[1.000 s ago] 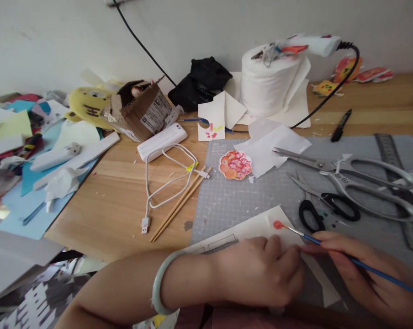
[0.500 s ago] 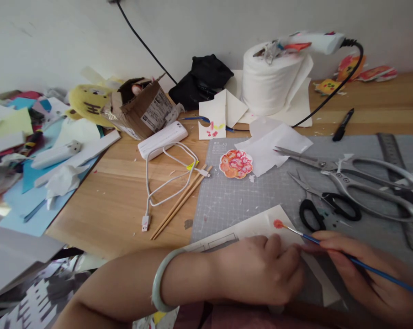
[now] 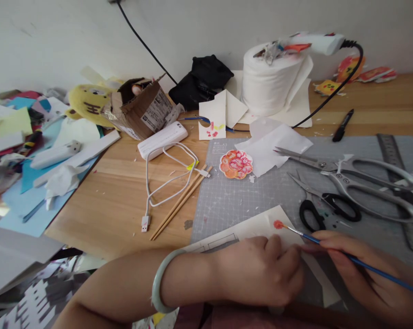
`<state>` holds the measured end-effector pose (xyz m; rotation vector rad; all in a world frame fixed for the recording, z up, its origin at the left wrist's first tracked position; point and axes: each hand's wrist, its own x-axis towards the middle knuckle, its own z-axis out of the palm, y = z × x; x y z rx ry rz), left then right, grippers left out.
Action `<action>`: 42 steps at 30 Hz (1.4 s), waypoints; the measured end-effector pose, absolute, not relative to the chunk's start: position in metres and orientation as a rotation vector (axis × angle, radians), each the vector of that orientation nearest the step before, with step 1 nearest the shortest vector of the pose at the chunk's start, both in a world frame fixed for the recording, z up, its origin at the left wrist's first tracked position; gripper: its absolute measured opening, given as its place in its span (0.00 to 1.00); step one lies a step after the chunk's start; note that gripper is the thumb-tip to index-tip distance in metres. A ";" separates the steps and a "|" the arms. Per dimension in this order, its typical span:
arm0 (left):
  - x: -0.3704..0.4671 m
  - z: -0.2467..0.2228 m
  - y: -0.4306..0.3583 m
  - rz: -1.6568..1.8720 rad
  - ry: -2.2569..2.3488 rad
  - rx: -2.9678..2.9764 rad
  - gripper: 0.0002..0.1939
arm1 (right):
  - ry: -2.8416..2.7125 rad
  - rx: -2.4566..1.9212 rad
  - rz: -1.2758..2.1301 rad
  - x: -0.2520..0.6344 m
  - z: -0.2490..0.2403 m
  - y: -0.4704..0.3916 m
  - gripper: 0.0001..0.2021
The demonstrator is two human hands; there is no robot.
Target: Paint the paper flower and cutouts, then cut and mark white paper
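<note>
In my right hand (image 3: 367, 269) a thin blue paintbrush (image 3: 333, 244) is pinched near its metal collar. Its bristles meet a small orange-red painted patch (image 3: 278, 224) on white paper (image 3: 270, 217), which has pencil lines at its left. My left hand (image 3: 264, 269), below a pale green bangle (image 3: 161, 281), is curled closed and rests over the paper. What its fingers grip, if anything, is hidden underneath. Beyond the hands lies a scalloped cut-out (image 3: 236, 164) painted in orange and pink, on the grey cutting mat (image 3: 220, 201).
To the right are large metal scissors (image 3: 340, 171), black-handled scissors (image 3: 325, 201) and a ruler (image 3: 393, 155). Chopsticks (image 3: 179, 205) and a power bank (image 3: 162, 139) with a white cable lie left. A tissue roll (image 3: 270, 84), a cardboard box (image 3: 141, 109) and paper scraps (image 3: 14, 123) stand around.
</note>
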<state>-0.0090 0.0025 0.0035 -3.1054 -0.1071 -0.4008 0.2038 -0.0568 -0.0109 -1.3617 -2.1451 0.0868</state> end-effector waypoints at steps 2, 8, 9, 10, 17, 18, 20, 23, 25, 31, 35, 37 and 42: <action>-0.009 0.004 0.003 -0.381 -0.099 -3.110 0.13 | -2.151 -1.367 0.130 0.204 -0.010 -0.058 0.09; -0.010 0.005 0.003 -0.353 -0.089 -3.118 0.13 | -2.168 -1.376 0.128 0.207 -0.009 -0.058 0.10; -0.010 0.005 0.003 -0.343 -0.087 -3.119 0.13 | -2.173 -1.376 0.133 0.207 -0.009 -0.058 0.10; -0.010 0.005 0.003 -0.339 -0.087 -3.118 0.13 | -2.168 -1.372 0.136 0.208 -0.008 -0.057 0.10; -0.009 0.004 0.003 -0.404 -0.111 -3.119 0.13 | -2.139 -1.379 0.071 0.202 -0.006 -0.055 0.09; -0.009 0.004 0.003 -0.410 -0.112 -3.119 0.13 | -2.147 -1.381 0.072 0.202 -0.005 -0.055 0.09; -0.009 0.005 0.003 -0.408 -0.104 -3.114 0.13 | -2.174 -1.374 0.093 0.202 -0.005 -0.056 0.09; -0.010 0.004 0.003 -0.393 -0.097 -3.105 0.13 | -2.172 -1.364 0.098 0.204 -0.005 -0.056 0.09; -0.010 0.003 0.002 -0.382 -0.096 -3.103 0.13 | -2.171 -1.366 0.107 0.204 -0.005 -0.055 0.08; -0.009 0.003 0.003 -0.364 -0.085 -3.097 0.13 | -2.159 -1.366 0.103 0.204 -0.007 -0.054 0.08; -0.009 0.005 0.003 -0.338 -0.089 -3.096 0.13 | -2.176 -1.361 0.093 0.203 -0.009 -0.055 0.08; -0.009 0.004 0.003 -0.369 -0.088 -3.095 0.12 | -2.179 -1.367 0.099 0.203 -0.008 -0.056 0.08; -0.009 0.004 0.003 -0.341 -0.092 -3.109 0.12 | -2.140 -1.375 0.118 0.206 -0.007 -0.058 0.08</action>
